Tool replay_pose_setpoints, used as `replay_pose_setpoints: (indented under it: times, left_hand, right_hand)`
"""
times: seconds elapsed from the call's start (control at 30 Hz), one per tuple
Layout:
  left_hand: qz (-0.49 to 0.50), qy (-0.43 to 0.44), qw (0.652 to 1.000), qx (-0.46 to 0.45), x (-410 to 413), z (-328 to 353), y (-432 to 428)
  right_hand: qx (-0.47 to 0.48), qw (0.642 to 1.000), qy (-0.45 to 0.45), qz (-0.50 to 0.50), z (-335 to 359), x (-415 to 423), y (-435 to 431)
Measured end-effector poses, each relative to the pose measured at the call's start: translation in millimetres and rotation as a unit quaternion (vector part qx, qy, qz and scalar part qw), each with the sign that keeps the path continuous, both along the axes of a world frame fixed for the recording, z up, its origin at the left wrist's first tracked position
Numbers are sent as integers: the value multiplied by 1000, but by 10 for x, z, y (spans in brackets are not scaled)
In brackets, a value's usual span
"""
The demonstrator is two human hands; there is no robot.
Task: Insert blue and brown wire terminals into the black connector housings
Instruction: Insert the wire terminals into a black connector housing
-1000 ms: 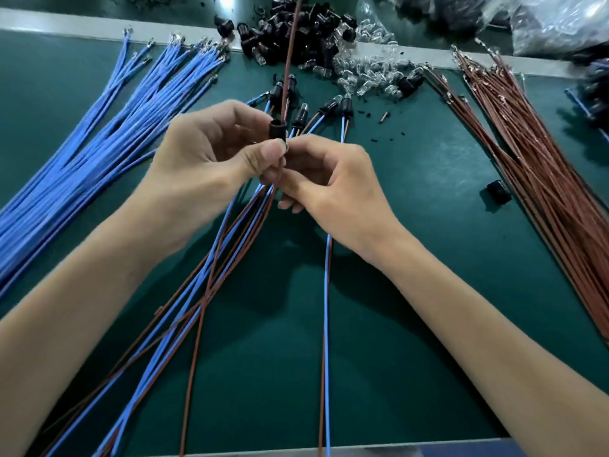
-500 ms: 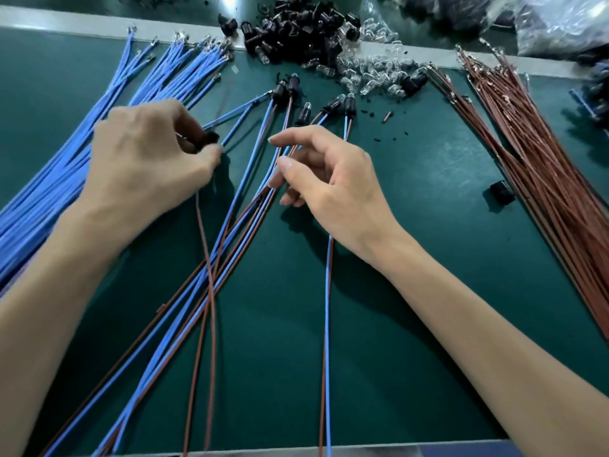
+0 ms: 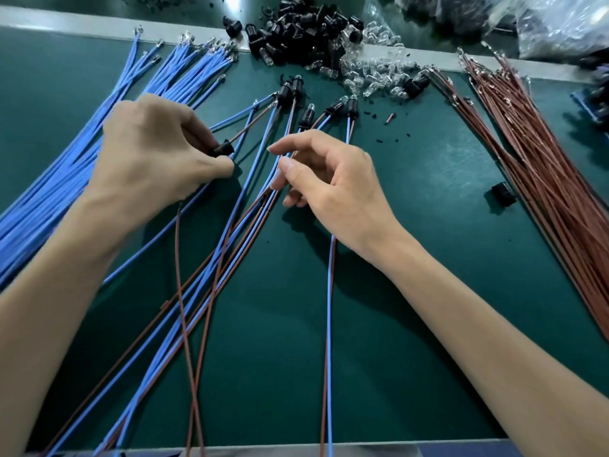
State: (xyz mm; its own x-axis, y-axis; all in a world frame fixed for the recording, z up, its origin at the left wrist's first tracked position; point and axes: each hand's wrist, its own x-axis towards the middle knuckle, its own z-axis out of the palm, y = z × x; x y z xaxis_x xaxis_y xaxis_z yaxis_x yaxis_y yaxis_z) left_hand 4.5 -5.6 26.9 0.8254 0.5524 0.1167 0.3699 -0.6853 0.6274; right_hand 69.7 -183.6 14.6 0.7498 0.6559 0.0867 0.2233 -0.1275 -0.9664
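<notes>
Fingers of the left hand pinch a black connector housing just above the tabletop, left of centre. A brown wire seems to leave it, though blur hides the joint. The right hand hovers beside it, fingers apart, holding nothing. Wired pairs fan beneath. Loose blue wires lie left, brown wires right and spare housings far back.
</notes>
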Motion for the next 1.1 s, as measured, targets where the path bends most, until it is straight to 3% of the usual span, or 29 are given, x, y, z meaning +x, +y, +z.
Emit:
replay_pose_setpoints:
  times: [0.07,0.17,0.3,0.63,0.77,0.87,0.93,1.0,1.1]
  left_hand:
    - [5,-27,994,-110,7,11,35]
    - [14,-127,940,-316,25,90,4]
    - [-32,-175,889,-421,46,91,-266]
    - [-104,-162,880,-435,29,37,-374]
    - [-166,-86,890,-416,-17,42,-370]
    - [-196,-75,889,-408,-33,49,-349]
    - [-202,-83,890,-401,-30,41,-343]
    - [-203,-96,889,-400,-20,31,-341]
    - [-211,-106,884,-404,-12,11,-352]
  right_hand:
    - [-2,1000,0,-1,3,-3,-2]
    - [4,1000,10,-2,9,-8,0]
    - [26,998,51,30,30,-12,1]
    - [120,982,125,-77,43,78,2]
    - [220,948,148,-176,107,196,-22]
    - [284,907,173,-259,148,298,-75]
    - [310,892,212,-250,151,324,-91]
    - [266,927,208,-163,115,285,-65]
    - [136,985,78,-68,36,150,2]
